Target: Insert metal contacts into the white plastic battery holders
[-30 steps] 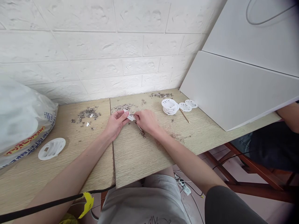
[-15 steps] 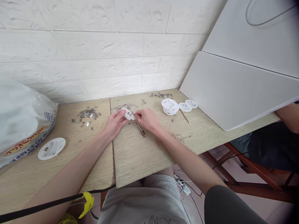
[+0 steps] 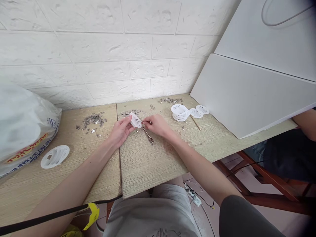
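Note:
My left hand (image 3: 121,131) is closed on a white slotted plastic disc (image 3: 135,120), thumb on its upper face, and holds it tilted above the table. Small dark bits show in the disc's slots. From the right, my right hand (image 3: 156,125) pinches a thin rod (image 3: 143,122) whose tip is at the disc's right edge; its exact kind is too small to make out. Just below that hand, metal tweezers (image 3: 148,136) lie on the wood. A pile of small metal pieces (image 3: 132,113) spreads behind the disc.
More metal pieces lie in heaps at left (image 3: 95,120) and by the wall (image 3: 171,100). White discs (image 3: 180,112) are stacked at right near a thin wooden stick (image 3: 196,123). Another disc (image 3: 55,157) lies by a plastic bag (image 3: 27,125). A white panel (image 3: 251,95) leans at right.
My right hand has drawn slightly right, away from the disc, so the thin rod shows between them. The disc has turned a little more toward me.

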The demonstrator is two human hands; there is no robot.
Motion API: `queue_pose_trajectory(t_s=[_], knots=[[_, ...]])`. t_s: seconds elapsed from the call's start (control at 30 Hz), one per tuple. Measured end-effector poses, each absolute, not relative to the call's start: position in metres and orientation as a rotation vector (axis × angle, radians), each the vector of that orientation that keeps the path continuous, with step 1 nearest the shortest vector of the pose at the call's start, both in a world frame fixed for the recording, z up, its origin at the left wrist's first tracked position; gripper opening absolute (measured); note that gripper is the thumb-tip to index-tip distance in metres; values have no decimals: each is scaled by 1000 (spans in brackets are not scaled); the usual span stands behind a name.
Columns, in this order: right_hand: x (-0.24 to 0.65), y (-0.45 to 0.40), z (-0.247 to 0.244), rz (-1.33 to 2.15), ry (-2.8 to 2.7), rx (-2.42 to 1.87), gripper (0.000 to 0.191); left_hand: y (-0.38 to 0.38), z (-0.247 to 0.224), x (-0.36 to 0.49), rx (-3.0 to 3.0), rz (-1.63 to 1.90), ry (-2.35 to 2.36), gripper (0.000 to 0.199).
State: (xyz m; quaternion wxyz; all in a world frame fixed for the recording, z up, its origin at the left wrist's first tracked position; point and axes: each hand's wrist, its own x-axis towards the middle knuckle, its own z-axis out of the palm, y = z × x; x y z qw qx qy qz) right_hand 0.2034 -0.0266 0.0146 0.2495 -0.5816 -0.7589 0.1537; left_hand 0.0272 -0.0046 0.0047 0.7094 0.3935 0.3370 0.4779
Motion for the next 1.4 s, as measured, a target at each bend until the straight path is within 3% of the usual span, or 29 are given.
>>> queue_pose_trajectory(t_s=[0.53,1.4], knots=[[189,-33,15,300,-1908,-1715,28,-3,4,29,800,1112,721,12],[204,-32,20,95,-2210,-1647,28,-2,0,27,898,1063,728,15]])
